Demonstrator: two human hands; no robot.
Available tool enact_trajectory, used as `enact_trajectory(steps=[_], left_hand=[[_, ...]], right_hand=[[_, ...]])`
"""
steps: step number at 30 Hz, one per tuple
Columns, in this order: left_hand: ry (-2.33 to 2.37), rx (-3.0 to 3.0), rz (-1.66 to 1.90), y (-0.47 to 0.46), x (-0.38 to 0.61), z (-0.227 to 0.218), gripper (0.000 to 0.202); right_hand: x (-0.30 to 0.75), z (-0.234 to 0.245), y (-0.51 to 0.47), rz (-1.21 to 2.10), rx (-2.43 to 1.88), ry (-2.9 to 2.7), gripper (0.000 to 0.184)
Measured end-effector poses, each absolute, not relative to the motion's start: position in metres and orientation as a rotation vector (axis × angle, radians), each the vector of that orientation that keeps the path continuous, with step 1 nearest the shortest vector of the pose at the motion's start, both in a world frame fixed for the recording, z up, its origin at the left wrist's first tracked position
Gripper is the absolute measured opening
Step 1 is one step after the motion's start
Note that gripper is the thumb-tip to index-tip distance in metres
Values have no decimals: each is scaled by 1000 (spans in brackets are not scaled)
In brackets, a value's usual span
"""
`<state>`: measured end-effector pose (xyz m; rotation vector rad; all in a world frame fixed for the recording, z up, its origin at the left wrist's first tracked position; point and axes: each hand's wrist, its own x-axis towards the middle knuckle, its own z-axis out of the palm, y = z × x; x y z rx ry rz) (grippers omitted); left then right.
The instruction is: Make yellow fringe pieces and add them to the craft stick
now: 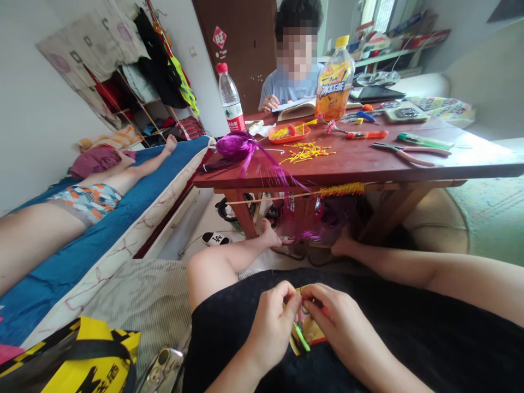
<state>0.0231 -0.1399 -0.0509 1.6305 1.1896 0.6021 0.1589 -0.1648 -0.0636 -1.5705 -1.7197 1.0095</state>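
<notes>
Our left hand [271,319] and right hand [343,314] pinch closed, likely for precision; we cannot tell on what. Yellow stems [308,153] lie towards the near edge of the table [347,165], seemingly for reach.

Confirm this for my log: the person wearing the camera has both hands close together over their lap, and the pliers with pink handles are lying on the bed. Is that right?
Not quite: the pliers lie on the table, not the bed, as the head view shows. The left hand and right hand are indeed close together over the lap.
</notes>
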Motion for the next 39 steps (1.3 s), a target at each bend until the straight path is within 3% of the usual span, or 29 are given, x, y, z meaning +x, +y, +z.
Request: enact_trajectory(steps=[34, 39], left_hand=[[1159, 1849, 529, -131, 19, -41, 27], [1341, 2255, 905, -150, 15, -24, 11]], right_hand=[[159, -61, -162, 1101, -1414, -1621, 26], [159, -68, -165, 1286, -1252, -1288, 32]])
